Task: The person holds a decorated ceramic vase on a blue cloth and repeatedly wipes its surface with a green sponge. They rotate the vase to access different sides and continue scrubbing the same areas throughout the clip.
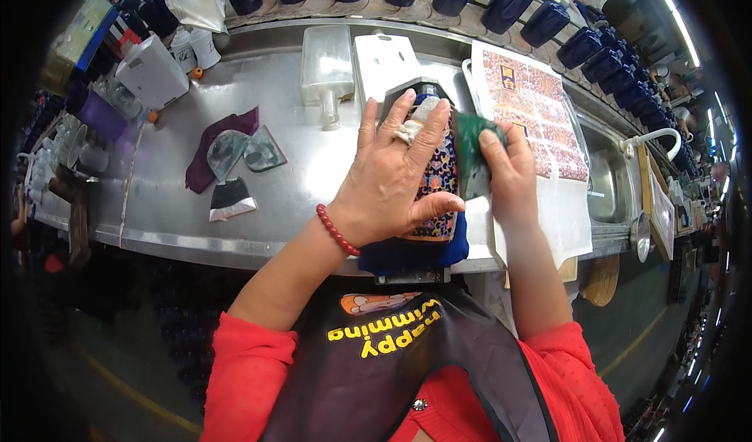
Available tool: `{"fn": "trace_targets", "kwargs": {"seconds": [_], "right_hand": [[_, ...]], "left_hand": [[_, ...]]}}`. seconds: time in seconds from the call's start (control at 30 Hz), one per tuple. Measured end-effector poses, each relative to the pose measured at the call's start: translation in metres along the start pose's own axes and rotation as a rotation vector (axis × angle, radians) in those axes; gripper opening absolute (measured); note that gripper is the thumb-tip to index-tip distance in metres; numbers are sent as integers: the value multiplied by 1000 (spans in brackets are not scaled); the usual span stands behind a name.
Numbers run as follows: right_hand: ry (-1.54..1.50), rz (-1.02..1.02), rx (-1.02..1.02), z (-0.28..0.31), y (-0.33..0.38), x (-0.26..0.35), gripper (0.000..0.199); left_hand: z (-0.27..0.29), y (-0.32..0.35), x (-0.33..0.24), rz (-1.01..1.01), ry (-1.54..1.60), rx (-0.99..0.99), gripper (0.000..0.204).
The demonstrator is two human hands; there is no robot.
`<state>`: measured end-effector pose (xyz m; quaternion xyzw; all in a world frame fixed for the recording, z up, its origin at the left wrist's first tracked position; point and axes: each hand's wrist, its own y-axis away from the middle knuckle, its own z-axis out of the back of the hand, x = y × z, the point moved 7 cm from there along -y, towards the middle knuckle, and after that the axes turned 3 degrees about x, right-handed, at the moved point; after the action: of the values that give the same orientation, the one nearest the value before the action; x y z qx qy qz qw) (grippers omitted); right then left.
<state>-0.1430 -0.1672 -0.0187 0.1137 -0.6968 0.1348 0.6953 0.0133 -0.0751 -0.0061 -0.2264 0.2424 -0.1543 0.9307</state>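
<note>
A dark bottle with a colourful patterned decal (439,172) lies on a blue cloth (423,259) at the near edge of the metal counter. Across it rests my left hand (392,164), fingers stretched and spread, with wrapping on one finger and a red bead bracelet at the wrist. My left palm and fingers cover much of the bottle's left side. In my right hand (511,168), pinched between thumb and fingers, is a thin green scraper (471,148). Its edge meets the right side of the patterned surface.
Printed decal sheets (536,109) lie on white paper at the right, before a sink (612,180). Loose scraper pieces (231,152) lie left. A clear bottle (327,74) and white block (385,62) stand behind. Dark blue bottles (507,5) line a conveyor along the back.
</note>
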Motion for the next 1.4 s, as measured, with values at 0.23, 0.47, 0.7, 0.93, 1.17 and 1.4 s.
{"fn": "trace_targets", "kwargs": {"seconds": [0.23, 0.47, 0.7, 0.93, 1.17, 1.4], "right_hand": [[1009, 1123, 497, -48, 55, 71, 31], [807, 936, 475, -39, 52, 76, 27], [660, 588, 363, -8, 43, 58, 24], [1023, 746, 291, -23, 9, 35, 68], [1092, 754, 303, -35, 5, 36, 64], [1093, 729, 312, -39, 7, 41, 67]], "left_hand": [[1, 71, -9, 150, 242, -189, 105], [-29, 99, -29, 254, 114, -66, 107], [-23, 93, -45, 139, 52, -77, 109], [-11, 39, 18, 228, 290, -107, 105], [-15, 20, 19, 204, 225, -91, 101], [-3, 12, 17, 144, 120, -116, 98]]}}
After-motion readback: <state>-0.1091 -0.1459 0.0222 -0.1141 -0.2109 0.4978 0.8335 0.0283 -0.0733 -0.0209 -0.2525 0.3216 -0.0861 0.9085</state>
